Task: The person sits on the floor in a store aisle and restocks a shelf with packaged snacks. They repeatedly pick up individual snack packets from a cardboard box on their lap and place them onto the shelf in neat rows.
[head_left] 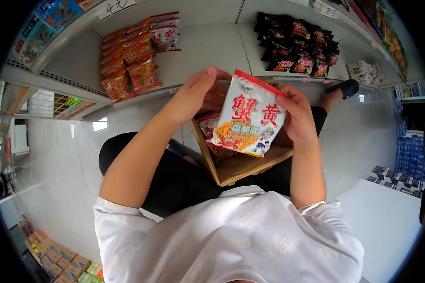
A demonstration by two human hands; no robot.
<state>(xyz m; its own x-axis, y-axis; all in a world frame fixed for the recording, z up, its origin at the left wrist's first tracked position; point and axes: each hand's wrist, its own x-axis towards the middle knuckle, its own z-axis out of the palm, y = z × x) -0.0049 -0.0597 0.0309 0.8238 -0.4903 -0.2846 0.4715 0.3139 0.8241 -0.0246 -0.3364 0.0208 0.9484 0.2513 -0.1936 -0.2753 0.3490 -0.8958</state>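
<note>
Wide pale-grey shelf (217, 52) ahead; nearer, an open, brown wooden box (255, 170); over it, a flat white, red-topped plastic snack packet (245, 115), printed face up. Right hand (298, 115) pinches its upper right corner; left hand (198, 92) half-open by the left edge, contact unclear. Best gripped lightly, contents uncrushed, I'd say. Red end points shelfward, long axis slanting near-left to far-right.

Your bare left forearm (146, 146) slants up and inward from a bent elbow, while your bare right forearm (309, 170) rises almost straight ahead. Your bare left hand (199, 92) points one digit upward, its other fingers partly hidden. Your bare right hand (300, 118) turns inward, digits bent in a pinch. The two hands are near each other, apart.
</note>
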